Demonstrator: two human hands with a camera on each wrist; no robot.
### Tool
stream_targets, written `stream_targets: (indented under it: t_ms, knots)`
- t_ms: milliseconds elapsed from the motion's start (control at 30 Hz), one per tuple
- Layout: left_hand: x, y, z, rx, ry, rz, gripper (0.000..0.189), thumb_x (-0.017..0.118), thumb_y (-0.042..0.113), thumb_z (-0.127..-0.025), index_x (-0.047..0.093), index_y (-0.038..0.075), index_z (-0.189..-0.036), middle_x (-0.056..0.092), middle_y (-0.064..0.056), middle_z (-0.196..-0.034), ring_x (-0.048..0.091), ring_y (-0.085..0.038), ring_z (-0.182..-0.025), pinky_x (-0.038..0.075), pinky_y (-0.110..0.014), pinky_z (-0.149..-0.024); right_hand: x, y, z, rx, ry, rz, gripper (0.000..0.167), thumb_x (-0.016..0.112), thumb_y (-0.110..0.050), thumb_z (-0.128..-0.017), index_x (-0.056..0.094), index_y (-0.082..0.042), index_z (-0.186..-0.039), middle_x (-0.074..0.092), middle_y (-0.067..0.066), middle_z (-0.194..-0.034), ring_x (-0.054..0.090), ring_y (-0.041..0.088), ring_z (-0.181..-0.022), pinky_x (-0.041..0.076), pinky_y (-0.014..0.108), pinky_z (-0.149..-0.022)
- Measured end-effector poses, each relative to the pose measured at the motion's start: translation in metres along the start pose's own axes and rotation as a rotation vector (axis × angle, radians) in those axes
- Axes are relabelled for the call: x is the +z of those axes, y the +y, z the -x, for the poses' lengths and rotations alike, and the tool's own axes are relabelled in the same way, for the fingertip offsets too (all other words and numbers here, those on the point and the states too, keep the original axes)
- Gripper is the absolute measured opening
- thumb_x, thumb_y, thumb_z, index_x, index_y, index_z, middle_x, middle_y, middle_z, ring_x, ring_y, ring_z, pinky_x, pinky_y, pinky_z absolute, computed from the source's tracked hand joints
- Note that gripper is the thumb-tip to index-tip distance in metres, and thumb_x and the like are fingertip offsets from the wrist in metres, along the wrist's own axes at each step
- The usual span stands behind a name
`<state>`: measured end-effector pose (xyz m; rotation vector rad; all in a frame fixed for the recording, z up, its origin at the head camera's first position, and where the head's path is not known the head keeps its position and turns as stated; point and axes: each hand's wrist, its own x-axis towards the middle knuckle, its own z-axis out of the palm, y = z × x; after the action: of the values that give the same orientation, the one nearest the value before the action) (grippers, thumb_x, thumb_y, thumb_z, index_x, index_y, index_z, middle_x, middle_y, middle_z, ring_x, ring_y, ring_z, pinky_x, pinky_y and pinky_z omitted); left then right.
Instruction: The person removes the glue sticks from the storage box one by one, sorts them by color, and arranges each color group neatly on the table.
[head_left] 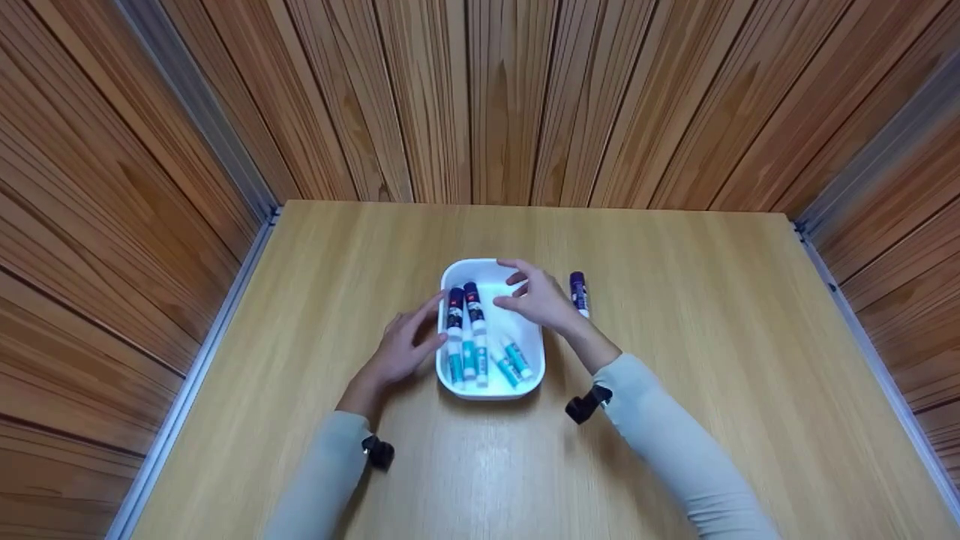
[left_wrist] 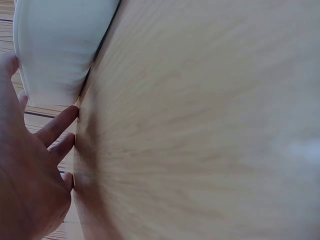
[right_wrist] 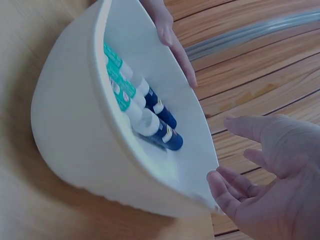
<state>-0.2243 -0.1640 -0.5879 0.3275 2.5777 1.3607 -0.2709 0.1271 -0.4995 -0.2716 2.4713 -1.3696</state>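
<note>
In the head view a white plastic bin [head_left: 487, 276] holds two dark blue glue sticks [head_left: 455, 309] and several smaller teal-and-white glue sticks [head_left: 481, 360]. My left hand [head_left: 405, 346] rests at the bin's left side, thumb and fingertips at the rim. The left wrist view shows its fingers spread beside the bin's outer wall [left_wrist: 60, 50]. Over the bin's right side is my right hand [head_left: 543, 301], fingers loosely bent and apart, with nothing between them. The right wrist view has these fingers [right_wrist: 225, 192] close to the rim.
Another dark blue glue stick [head_left: 578, 292] lies on the wooden table [head_left: 675, 315], just right of the bin and beside my right wrist. Wood-plank walls [head_left: 502, 97] with grey metal rails [head_left: 202, 360] enclose the table at the back and sides.
</note>
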Motion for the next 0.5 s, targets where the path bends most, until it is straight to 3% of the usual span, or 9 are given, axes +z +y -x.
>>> stream_targets:
  t_ms: [167,500]
  knots:
    - [0.0,0.001,0.0,-0.002,-0.005,0.003,0.076,0.065,0.05,-0.112,0.024,0.056,-0.176,0.045,0.003,-0.182,0.031,-0.033,-0.176,0.003,-0.069,-0.144,0.008,-0.003,-0.004,0.007,-0.025,-0.023,0.072,0.077,-0.019,-0.108,0.045,-0.019,-0.173,0.059,0.025,-0.158,0.064,0.041,-0.141,0.058,0.053,-0.116]
    - [-0.002,0.002,0.0,-0.019,-0.008,-0.017,0.077,0.064,0.052,-0.112,0.024,0.055,-0.177,0.045,0.005,-0.182,0.029,-0.033,-0.176,0.005,-0.071,-0.144,0.023,-0.001,-0.018,0.056,-0.042,-0.065,0.076,0.08,-0.017,-0.106,0.045,-0.021,-0.173,0.059,0.024,-0.157,0.068,0.038,-0.134,0.059,0.049,-0.113]
